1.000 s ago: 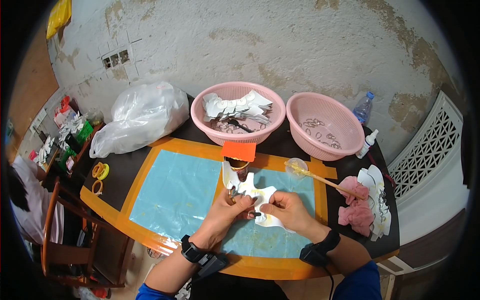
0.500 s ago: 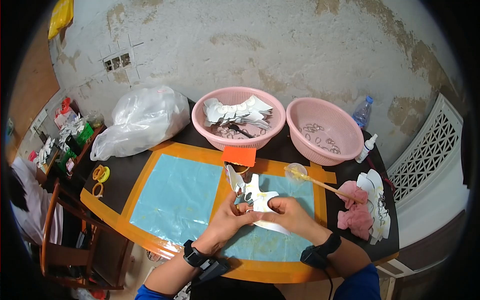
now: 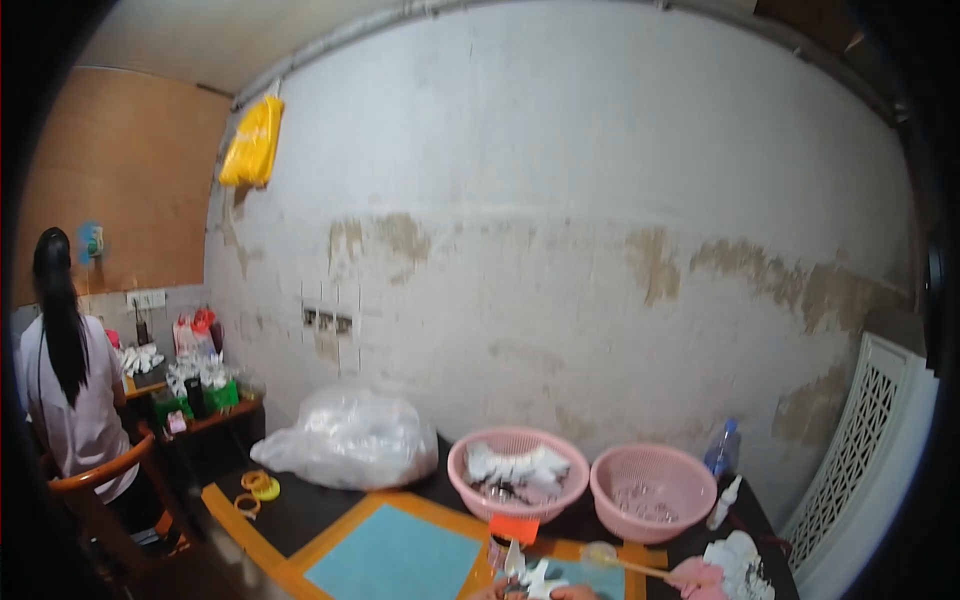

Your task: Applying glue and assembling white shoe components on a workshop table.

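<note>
At the lower edge, only the fingertips of my left hand (image 3: 490,593) and my right hand (image 3: 575,593) show. Between them is a white cut-out piece (image 3: 543,577) with curved arms, which both hands grip from its sides; its lower part is out of view. Just beyond it stands an orange card (image 3: 514,528) above a small container. To the right, a clear cup (image 3: 599,553) has a wooden stick (image 3: 642,570) lying across it. Blue sheeting (image 3: 395,555) framed with orange tape covers the tabletop here.
Behind the sheeting stand a pink basket (image 3: 470,505) of white pieces and another pink basket (image 3: 655,530) with small rings. A filled plastic bag (image 3: 350,440), tape rolls (image 3: 262,485), a bottle (image 3: 722,450), a pink cloth (image 3: 698,578) and a chair (image 3: 105,475) surround them. A person (image 3: 75,370) is at far left.
My view has tilted up, so the table and my hands have dropped to the lower edge and more wall shows. The white piece remains between my hands.
</note>
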A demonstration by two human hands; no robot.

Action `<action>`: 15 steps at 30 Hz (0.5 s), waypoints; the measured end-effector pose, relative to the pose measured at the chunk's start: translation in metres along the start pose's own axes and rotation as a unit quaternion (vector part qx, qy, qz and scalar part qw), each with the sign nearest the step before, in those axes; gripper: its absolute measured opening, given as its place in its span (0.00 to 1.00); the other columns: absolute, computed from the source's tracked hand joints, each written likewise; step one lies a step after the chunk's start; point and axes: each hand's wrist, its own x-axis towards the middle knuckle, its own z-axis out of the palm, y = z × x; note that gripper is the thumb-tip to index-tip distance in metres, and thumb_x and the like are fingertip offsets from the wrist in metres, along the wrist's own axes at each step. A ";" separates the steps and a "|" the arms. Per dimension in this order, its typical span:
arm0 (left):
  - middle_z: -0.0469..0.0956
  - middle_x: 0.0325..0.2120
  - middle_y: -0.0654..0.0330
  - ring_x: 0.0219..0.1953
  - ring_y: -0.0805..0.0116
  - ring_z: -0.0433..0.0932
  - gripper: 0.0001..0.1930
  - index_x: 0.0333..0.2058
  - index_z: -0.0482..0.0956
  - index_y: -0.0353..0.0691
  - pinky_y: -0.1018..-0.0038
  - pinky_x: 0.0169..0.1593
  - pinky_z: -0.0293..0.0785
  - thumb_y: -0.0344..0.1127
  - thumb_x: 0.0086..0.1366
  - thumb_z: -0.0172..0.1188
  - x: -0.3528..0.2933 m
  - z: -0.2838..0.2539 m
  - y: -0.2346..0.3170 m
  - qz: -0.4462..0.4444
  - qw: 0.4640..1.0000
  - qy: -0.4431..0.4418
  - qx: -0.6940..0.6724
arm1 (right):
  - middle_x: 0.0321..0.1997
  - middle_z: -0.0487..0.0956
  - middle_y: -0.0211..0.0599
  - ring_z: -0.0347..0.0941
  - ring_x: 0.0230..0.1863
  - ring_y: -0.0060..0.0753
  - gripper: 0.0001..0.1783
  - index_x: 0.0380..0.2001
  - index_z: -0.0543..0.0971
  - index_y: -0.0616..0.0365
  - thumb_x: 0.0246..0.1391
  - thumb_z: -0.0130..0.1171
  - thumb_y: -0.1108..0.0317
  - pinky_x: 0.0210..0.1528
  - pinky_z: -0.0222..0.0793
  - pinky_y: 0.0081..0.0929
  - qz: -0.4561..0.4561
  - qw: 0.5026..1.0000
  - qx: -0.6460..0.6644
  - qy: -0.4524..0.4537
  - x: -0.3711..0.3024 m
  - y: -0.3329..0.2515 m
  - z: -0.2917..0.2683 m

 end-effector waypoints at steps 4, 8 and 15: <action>0.76 0.44 0.68 0.42 0.77 0.77 0.25 0.57 0.68 0.45 0.79 0.43 0.77 0.29 0.63 0.64 0.003 -0.002 0.004 -0.003 1.000 -0.016 -0.006 | 0.27 0.79 0.25 0.68 0.29 0.16 0.15 0.32 0.83 0.62 0.54 0.70 0.59 0.33 0.66 0.25 -0.008 1.000 0.024 0.014 -0.002 0.006 0.007; 0.76 0.46 0.66 0.43 0.75 0.79 0.28 0.61 0.65 0.47 0.78 0.43 0.78 0.29 0.63 0.64 0.005 0.000 0.004 0.004 0.997 -0.031 -0.064 | 0.25 0.77 0.22 0.66 0.28 0.16 0.15 0.32 0.83 0.62 0.53 0.70 0.60 0.31 0.64 0.24 -0.033 0.998 0.033 0.040 0.000 0.001 0.002; 0.77 0.47 0.64 0.44 0.73 0.78 0.31 0.65 0.63 0.43 0.78 0.43 0.77 0.27 0.65 0.62 0.006 0.010 0.007 0.048 0.998 0.020 -0.023 | 0.19 0.72 0.22 0.64 0.24 0.15 0.17 0.27 0.82 0.63 0.51 0.72 0.58 0.25 0.60 0.25 -0.004 0.998 0.038 0.059 0.003 -0.006 0.004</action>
